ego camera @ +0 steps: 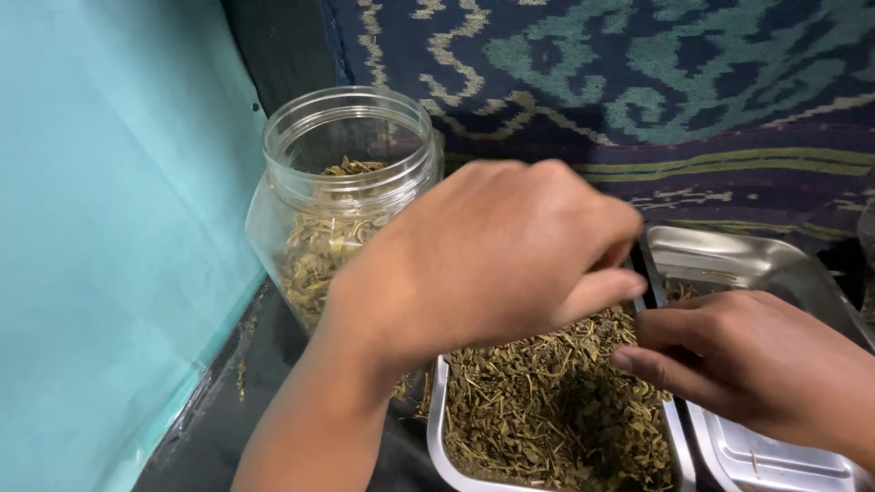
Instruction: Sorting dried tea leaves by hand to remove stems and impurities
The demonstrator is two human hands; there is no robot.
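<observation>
My left hand (pixel 492 260) hovers over a steel tray (pixel 436 428) heaped with dried green-brown leaves (pixel 547 401), its fingers curled and pinched together at the tray's far right corner; whether it holds leaves is hidden. My right hand (pixel 738 360) comes in from the right, fingers extended and pinched close to the leaf pile beside the left fingertips. Behind the left hand stands an open clear plastic jar (pixel 342 182), partly filled with the same dried leaves.
A second steel tray (pixel 756 260), nearly bare with a few leaf bits, lies to the right, touching the first. A teal wall (pixel 109 228) closes the left side. A patterned dark blue and green cloth (pixel 638 82) hangs behind. The surface below is black.
</observation>
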